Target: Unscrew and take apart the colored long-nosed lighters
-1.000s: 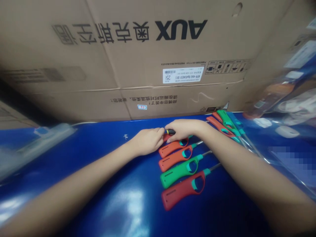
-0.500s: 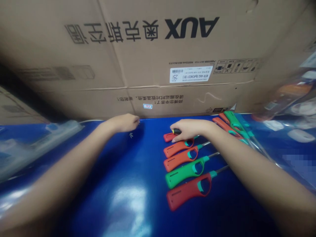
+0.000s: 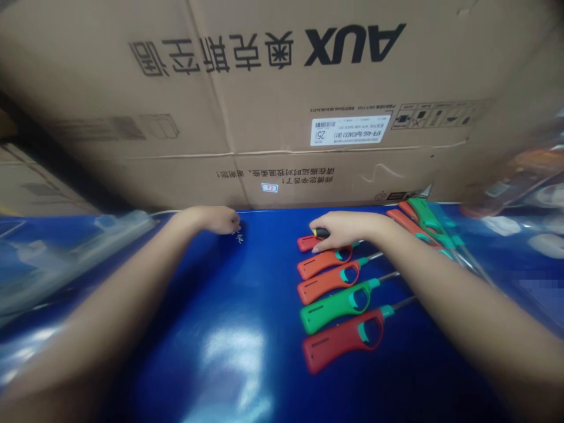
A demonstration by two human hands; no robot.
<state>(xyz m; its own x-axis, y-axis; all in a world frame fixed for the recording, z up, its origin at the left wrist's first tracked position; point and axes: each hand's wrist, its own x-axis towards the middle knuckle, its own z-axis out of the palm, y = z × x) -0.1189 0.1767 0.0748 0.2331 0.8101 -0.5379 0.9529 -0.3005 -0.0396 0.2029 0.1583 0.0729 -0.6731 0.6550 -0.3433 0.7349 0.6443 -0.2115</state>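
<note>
My left hand (image 3: pixel 220 221) is at the back of the blue table with its fingertips pinched together. Whatever is between them is too small to make out. Beside those fingertips lies a small cluster of pale, screw-like pieces (image 3: pixel 239 238). My right hand (image 3: pixel 341 228) is closed around a screwdriver (image 3: pixel 323 233), of which only the black handle with a yellow end shows. That hand rests over a red lighter (image 3: pixel 306 242) and hides part of it. Below it, in a column, lie long-necked lighters: two orange ones (image 3: pixel 324 286), a green one (image 3: pixel 328 308) and a dark red one (image 3: pixel 337 345).
More lighters (image 3: pixel 425 220) are piled right of my right wrist. A large cardboard box (image 3: pixel 264 129) stands along the back edge. Translucent plastic packaging (image 3: pixel 88 258) lies at the left. A blurred bottle (image 3: pixel 496 188) and white pieces (image 3: pixel 546 245) sit at the right.
My left hand has shifted slightly left and down, close beside the small pieces. The right hand keeps the screwdriver over the red lighter. The whole view has drifted a little.
</note>
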